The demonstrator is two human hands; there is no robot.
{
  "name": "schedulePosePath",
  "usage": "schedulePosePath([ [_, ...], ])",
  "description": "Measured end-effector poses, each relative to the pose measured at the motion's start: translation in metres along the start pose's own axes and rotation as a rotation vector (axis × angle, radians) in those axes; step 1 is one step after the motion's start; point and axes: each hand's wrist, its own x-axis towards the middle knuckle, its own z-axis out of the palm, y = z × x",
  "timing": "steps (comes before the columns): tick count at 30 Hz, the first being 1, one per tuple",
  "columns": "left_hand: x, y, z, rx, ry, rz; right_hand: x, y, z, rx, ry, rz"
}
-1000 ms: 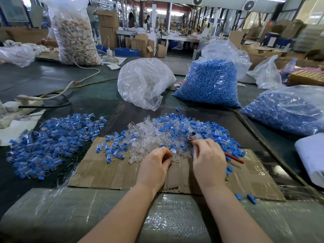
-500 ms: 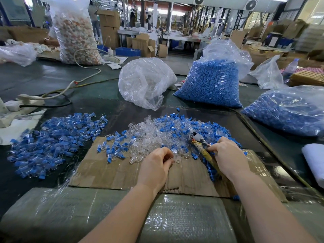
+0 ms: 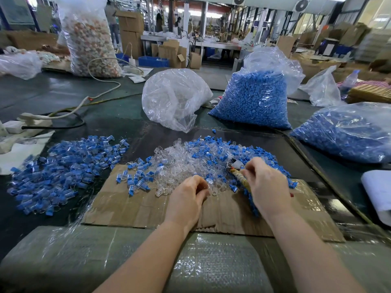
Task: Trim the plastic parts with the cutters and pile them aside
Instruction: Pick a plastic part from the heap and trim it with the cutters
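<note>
Currently my right hand [image 3: 267, 187] grips the cutters [image 3: 239, 173] at the parts heap's [image 3: 190, 159] right edge; my left hand [image 3: 187, 197], fingers curled, pinches a clear part; bare cardboard [image 3: 131, 208] lies left.

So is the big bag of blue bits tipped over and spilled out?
No, the bag of blue bits stands upright on the table behind the mixed pile, its blue pieces all inside the plastic.
</note>
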Motion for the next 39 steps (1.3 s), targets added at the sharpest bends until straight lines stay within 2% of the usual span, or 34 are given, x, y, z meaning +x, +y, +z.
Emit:
schedulePosePath([
  [3, 0.001, 0.0, 0.001, -0.047, 0.023, -0.026, -0.018, -0.022, 0.01, 0.194, -0.03, 0.007],
  [11, 0.003, -0.004, 0.002, -0.179, 0.038, -0.061, -0.038, -0.031, 0.029, 0.445, -0.09, 0.11],
  [22, 0.002, -0.005, 0.001, -0.254, 0.0, -0.068, -0.043, -0.032, 0.033, 0.348, -0.131, 0.18],
  [26, 0.002, -0.004, 0.0, -0.195, -0.022, -0.04, -0.043, -0.034, 0.033, 0.332, -0.144, 0.184],
  [39, 0.002, -0.003, -0.003, -0.251, -0.082, -0.08, -0.044, -0.033, 0.032, 0.422, -0.105, 0.04],
])
